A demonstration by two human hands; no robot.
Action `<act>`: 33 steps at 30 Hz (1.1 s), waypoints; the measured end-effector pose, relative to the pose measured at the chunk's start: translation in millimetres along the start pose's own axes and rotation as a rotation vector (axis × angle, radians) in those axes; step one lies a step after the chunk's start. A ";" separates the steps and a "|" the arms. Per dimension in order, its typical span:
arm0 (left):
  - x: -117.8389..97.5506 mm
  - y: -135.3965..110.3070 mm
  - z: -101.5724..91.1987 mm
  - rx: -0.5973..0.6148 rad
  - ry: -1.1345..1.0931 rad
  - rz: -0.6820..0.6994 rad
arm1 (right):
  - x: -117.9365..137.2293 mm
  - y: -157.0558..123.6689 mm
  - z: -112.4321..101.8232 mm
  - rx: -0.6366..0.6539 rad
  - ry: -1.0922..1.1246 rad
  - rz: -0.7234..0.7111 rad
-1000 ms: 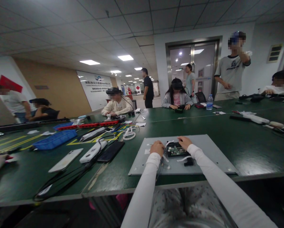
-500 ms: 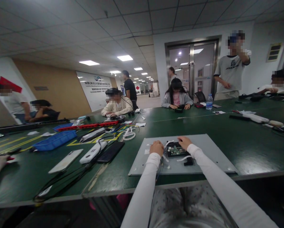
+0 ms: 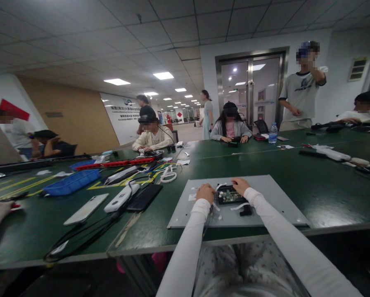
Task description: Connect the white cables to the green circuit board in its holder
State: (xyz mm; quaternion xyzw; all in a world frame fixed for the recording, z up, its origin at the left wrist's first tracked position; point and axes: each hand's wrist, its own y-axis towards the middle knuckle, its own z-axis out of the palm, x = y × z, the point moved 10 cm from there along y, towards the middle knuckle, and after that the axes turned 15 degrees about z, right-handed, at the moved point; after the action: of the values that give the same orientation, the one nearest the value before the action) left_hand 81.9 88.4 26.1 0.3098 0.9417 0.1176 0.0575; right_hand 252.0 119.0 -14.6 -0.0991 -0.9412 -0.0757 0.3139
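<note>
A small black case (image 3: 224,201) with a green circuit board (image 3: 231,194) inside lies on a grey metal plate (image 3: 278,202). My left hand (image 3: 205,192) is beside the case's left side, fingers bent and closed next to a white strip (image 3: 216,206); what they hold is hidden. At the upper right corner of the case, my right hand (image 3: 241,186) has its fingers curled over the edge. Another white strip (image 3: 239,206) and a small black part (image 3: 245,211) lie just in front of the case.
Left of the plate are a black phone (image 3: 145,197), a white handheld device (image 3: 122,197), a white phone (image 3: 86,209), cables and a blue tray (image 3: 73,182). A water bottle (image 3: 273,133) stands farther back on the green table (image 3: 296,163). Several people sit or stand around.
Both my hands and the case stay almost where they were. In the background, one walking person has moved left, and another now shows in the aisle left of the glass doors.
</note>
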 end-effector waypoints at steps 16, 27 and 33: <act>0.3 0.2 -0.8 -0.012 -0.002 -0.013 | -1.6 3.7 5.5 0.017 -0.004 -0.008; 7.5 -1.2 -6.7 -0.076 -0.022 -0.003 | -0.8 2.1 4.9 0.019 0.012 -0.013; 3.8 -3.1 -17.7 -0.104 -0.030 0.003 | 2.1 -3.2 1.6 0.019 0.026 -0.018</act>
State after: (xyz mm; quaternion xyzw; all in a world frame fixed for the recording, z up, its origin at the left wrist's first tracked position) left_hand 73.9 85.0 42.3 0.3095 0.9329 0.1621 0.0874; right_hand 248.7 116.6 -14.8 -0.0865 -0.9387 -0.0706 0.3261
